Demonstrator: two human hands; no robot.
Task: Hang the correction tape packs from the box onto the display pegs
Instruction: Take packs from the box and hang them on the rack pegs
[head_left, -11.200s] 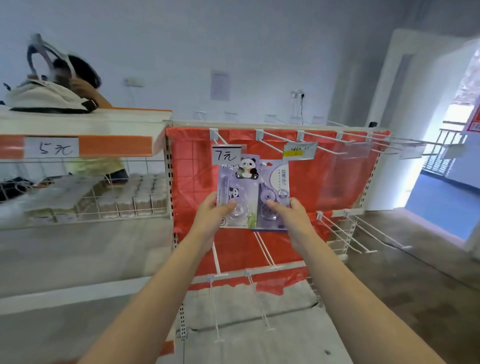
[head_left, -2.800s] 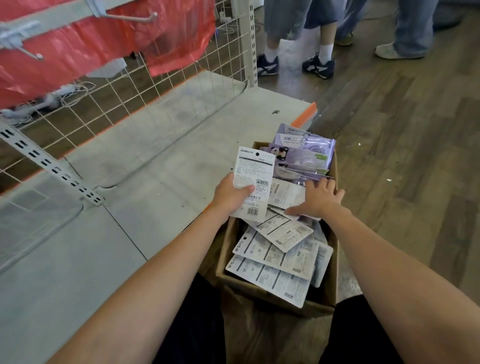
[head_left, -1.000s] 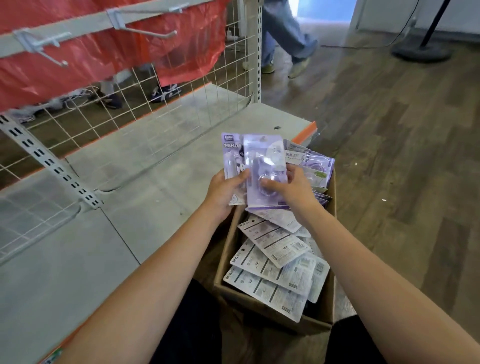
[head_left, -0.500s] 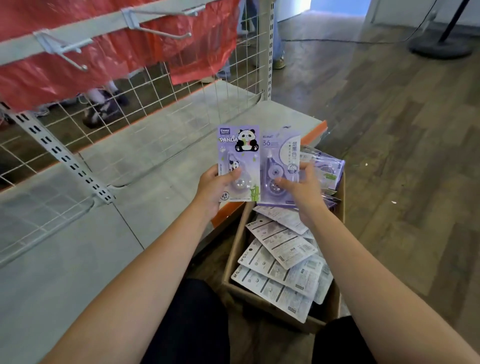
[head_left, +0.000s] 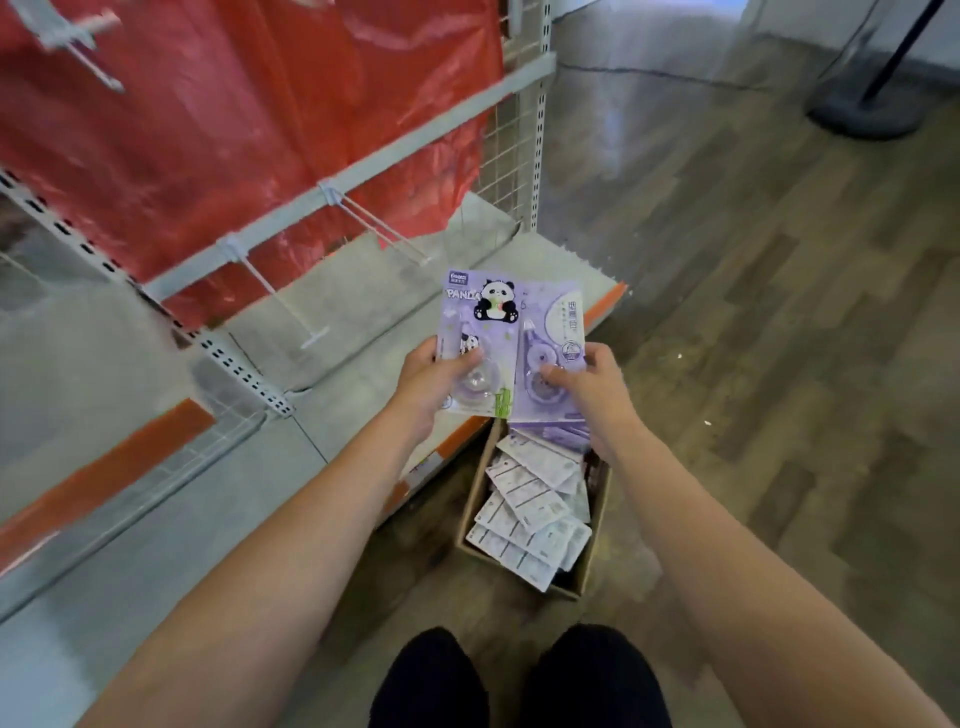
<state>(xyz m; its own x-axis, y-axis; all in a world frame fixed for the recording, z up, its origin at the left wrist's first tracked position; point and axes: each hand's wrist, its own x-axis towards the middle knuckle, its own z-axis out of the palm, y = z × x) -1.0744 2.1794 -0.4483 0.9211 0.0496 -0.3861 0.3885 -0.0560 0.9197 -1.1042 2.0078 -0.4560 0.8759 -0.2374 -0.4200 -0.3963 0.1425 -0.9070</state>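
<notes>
Head view: left hand (head_left: 431, 382) and right hand (head_left: 587, 387) each grip a purple carded correction tape pack (head_left: 480, 343), now lifted clear above the brown cardboard box (head_left: 589, 564), toward the white wire display pegs (head_left: 387, 231).

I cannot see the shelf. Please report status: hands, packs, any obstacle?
Left hand grips panda pack. Right hand grips second pack. Pegs bare, nothing blocking. More packs in box.

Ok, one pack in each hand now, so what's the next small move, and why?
Probably lift the panda pack in the left hand toward the near peg and line up its top edge. Both packs are clear of the box, and the right hand holds the second pack. Both pegs in view look bare.
</notes>
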